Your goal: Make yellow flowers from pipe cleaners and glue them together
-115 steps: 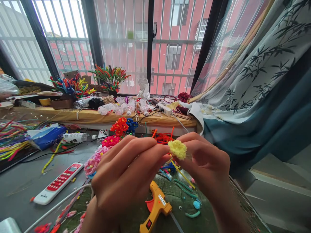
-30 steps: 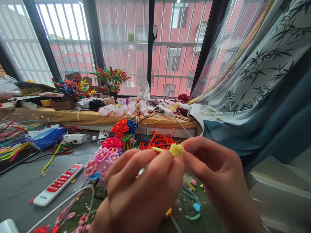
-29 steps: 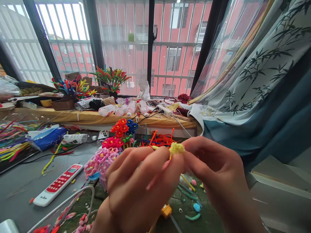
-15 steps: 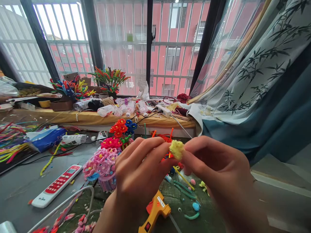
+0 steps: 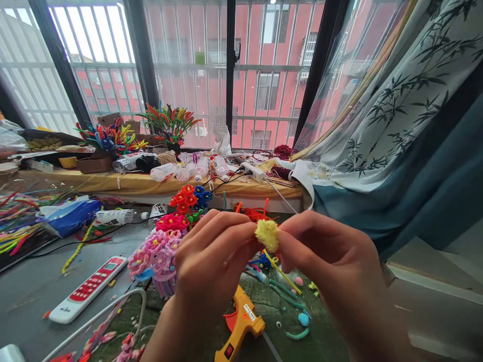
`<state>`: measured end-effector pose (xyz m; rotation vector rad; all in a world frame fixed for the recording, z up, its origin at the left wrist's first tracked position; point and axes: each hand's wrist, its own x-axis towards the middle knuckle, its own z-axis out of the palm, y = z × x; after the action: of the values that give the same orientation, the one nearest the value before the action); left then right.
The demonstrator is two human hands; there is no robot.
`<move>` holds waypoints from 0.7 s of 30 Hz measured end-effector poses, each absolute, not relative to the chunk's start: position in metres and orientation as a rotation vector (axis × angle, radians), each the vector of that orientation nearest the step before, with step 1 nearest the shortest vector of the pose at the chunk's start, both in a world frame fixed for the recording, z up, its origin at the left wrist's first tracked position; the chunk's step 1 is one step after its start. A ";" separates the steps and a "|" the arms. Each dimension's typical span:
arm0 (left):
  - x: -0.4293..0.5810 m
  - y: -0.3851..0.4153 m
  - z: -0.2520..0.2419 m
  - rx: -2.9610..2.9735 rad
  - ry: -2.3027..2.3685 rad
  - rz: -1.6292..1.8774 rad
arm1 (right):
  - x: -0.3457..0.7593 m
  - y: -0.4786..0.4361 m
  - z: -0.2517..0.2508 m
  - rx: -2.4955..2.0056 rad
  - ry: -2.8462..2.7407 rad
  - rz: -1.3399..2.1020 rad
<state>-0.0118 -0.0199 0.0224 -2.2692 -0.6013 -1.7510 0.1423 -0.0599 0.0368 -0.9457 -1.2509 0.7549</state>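
Between my two hands is a small fuzzy yellow piece of pipe cleaner [image 5: 267, 236], rolled or bunched into a lump. My left hand [image 5: 217, 256] pinches it from the left, fingers curled. From the right, my right hand [image 5: 330, 256] grips it with thumb and forefinger. Its far side is hidden by my fingers. Below my hands lies a yellow hot glue gun [image 5: 243, 324] with a small red light lit. Just left of my left hand stands a bunch of pink pipe-cleaner flowers [image 5: 156, 256].
A white and red remote [image 5: 88, 289] lies on the table at left, near a pale cable [image 5: 94, 322]. Teal pipe-cleaner pieces [image 5: 289, 294] and a blue pompom [image 5: 303, 319] lie at right. Bottles and a power strip [image 5: 253, 172] line the windowsill.
The yellow piece has shifted slightly left and turned, showing more of its face. My left fingers have drawn closer together; both hands still pinch it.
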 end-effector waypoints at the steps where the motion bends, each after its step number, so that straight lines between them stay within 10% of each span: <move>1: -0.011 -0.020 0.023 -2.271 -0.606 -1.775 | 0.143 -0.059 0.036 -0.928 -1.274 0.756; 21: -0.013 -0.023 0.024 -2.327 -0.553 -1.882 | 0.154 -0.053 0.020 -0.726 -1.644 -0.068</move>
<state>-0.0126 -0.0225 0.0240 -2.3266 -0.5533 -1.8825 0.1540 -0.0527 0.0196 -0.7263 -1.6439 -0.0677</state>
